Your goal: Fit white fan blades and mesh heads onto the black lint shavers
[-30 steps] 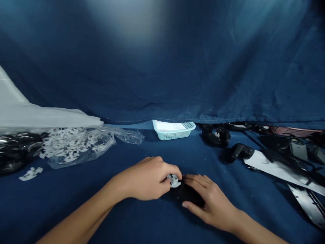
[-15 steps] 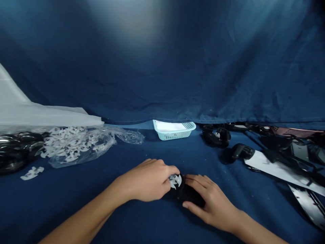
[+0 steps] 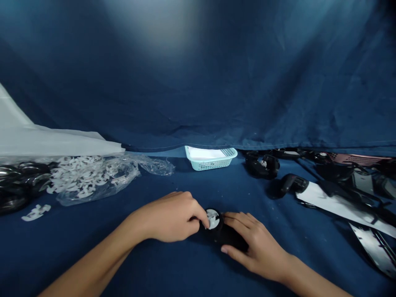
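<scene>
Left hand (image 3: pixel 171 216) pinched on white clip (image 3: pixel 213 218), seated in black part (image 3: pixel 227 236); right hand (image 3: pixel 255 245) curled, steadying part. Full seating unconfirmed.

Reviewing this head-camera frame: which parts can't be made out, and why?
- Black part: mostly hidden under the right hand; shape unclear.
- White clip: left hand hides its edge; seating unclear.
- Basket contents: too small.
- Black and silver parts: cut off by the right edge.
- Black rings: cut off at left, dim.
</scene>
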Tool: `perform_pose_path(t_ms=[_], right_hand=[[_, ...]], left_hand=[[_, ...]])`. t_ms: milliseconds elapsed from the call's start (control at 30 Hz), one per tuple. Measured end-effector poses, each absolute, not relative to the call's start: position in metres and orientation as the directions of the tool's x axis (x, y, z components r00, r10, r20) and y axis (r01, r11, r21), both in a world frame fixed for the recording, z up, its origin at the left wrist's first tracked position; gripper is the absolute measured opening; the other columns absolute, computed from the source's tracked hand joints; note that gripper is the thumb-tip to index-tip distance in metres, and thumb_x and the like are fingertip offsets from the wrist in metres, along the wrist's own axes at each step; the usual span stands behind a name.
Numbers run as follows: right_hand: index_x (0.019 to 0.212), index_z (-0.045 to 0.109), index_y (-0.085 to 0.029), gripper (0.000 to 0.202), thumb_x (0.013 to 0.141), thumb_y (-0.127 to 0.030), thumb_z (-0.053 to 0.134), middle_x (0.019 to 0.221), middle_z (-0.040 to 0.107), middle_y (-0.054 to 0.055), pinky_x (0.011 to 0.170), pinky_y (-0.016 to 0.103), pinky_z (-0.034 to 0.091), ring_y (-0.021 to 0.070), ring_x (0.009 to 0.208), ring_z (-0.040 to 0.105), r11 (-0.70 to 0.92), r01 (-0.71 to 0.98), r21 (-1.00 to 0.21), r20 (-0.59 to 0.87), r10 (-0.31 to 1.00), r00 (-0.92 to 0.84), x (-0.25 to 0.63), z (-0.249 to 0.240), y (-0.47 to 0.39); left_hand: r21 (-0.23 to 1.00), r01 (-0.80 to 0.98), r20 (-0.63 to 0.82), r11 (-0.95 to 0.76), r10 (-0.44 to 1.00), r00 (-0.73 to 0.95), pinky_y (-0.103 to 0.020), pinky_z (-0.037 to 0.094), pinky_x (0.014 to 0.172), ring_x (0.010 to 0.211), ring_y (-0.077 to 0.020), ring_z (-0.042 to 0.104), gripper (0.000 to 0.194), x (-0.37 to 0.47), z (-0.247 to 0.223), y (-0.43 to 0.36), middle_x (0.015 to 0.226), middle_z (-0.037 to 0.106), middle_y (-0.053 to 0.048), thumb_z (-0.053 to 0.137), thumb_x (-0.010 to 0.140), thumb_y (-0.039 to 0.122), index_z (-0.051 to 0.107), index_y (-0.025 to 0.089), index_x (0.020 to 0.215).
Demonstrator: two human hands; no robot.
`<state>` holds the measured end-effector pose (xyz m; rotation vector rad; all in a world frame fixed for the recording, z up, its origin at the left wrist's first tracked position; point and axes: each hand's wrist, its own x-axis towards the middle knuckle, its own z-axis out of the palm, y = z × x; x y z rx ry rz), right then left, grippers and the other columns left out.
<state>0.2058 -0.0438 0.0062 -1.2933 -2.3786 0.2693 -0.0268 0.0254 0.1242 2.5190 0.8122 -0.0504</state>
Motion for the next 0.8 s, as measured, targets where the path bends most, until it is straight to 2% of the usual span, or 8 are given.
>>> perform_pose_path(t_ms=[167, 333, 467, 567, 667, 800], right_hand=[[0.128, 0.054, -0.019, 0.043, 0.09, -0.039, 0.06, 0.131, 0.062, 0.014, 0.098, 0.058, 0.047, 0.0319, 0.117, 0.061, 0.54, 0.752, -0.379, 0.253, 0.842, -0.477, 0.2065, 0.0055, -0.0435], [0.129, 0.054, -0.019, 0.044, 0.09, -0.039, 0.06, 0.132, 0.061, 0.015, 0.099, 0.058, 0.046, 0.0318, 0.118, 0.06, 0.536, 0.753, -0.382, 0.242, 0.844, -0.478, 0.2061, 0.0057, -0.0439], [0.129, 0.054, -0.018, 0.043, 0.091, -0.038, 0.06, 0.132, 0.061, 0.015, 0.099, 0.059, 0.046, 0.032, 0.117, 0.06, 0.528, 0.759, -0.382, 0.23, 0.849, -0.475, 0.2055, 0.0064, -0.0446], [0.128, 0.054, -0.019, 0.042, 0.091, -0.038, 0.06, 0.132, 0.061, 0.014, 0.099, 0.059, 0.046, 0.032, 0.117, 0.06, 0.531, 0.759, -0.378, 0.235, 0.848, -0.476, 0.2059, 0.006, -0.0447], [0.128, 0.053, -0.02, 0.042, 0.09, -0.038, 0.06, 0.132, 0.061, 0.014, 0.098, 0.056, 0.048, 0.0311, 0.117, 0.061, 0.55, 0.747, -0.373, 0.251, 0.835, -0.489, 0.2064, 0.0056, -0.0442], [0.128, 0.054, -0.02, 0.042, 0.09, -0.038, 0.061, 0.132, 0.062, 0.013, 0.098, 0.055, 0.048, 0.0311, 0.116, 0.061, 0.554, 0.747, -0.367, 0.262, 0.833, -0.488, 0.2058, 0.0065, -0.0436]], left_hand=[[0.381, 0.616, -0.2, -0.69, 0.589, 0.783, -0.035, 0.045, 0.083, 0.07, -0.0177, 0.063, 0.037, -0.0282, 0.1237, 0.0286, 0.067, 0.072, 0.001, 0.045, 0.087, 0.016, 0.075, 0.031, 0.104], [0.354, 0.646, -0.2, -0.676, 0.621, 0.758, -0.035, 0.043, 0.076, 0.082, -0.0233, 0.064, 0.037, -0.0278, 0.1202, 0.0296, 0.071, 0.071, -0.002, 0.044, 0.088, 0.018, 0.072, 0.031, 0.109], [0.36, 0.632, -0.187, -0.686, 0.611, 0.769, -0.034, 0.043, 0.074, 0.079, -0.0231, 0.063, 0.04, -0.0261, 0.1169, 0.0292, 0.063, 0.065, 0.0, 0.045, 0.087, 0.016, 0.068, 0.033, 0.116], [0.389, 0.612, -0.18, -0.689, 0.594, 0.784, -0.033, 0.044, 0.074, 0.07, -0.0191, 0.061, 0.043, -0.023, 0.1152, 0.0273, 0.061, 0.063, 0.002, 0.045, 0.086, 0.014, 0.066, 0.034, 0.118], [0.419, 0.582, -0.186, -0.697, 0.561, 0.806, -0.031, 0.044, 0.074, 0.056, -0.0144, 0.054, 0.044, -0.0211, 0.1148, 0.0256, 0.056, 0.057, 0.005, 0.045, 0.085, 0.012, 0.066, 0.034, 0.117], [0.432, 0.568, -0.173, -0.7, 0.554, 0.814, -0.032, 0.045, 0.077, 0.054, -0.0136, 0.053, 0.043, -0.0236, 0.1153, 0.0266, 0.053, 0.057, 0.005, 0.044, 0.085, 0.012, 0.07, 0.032, 0.112]])
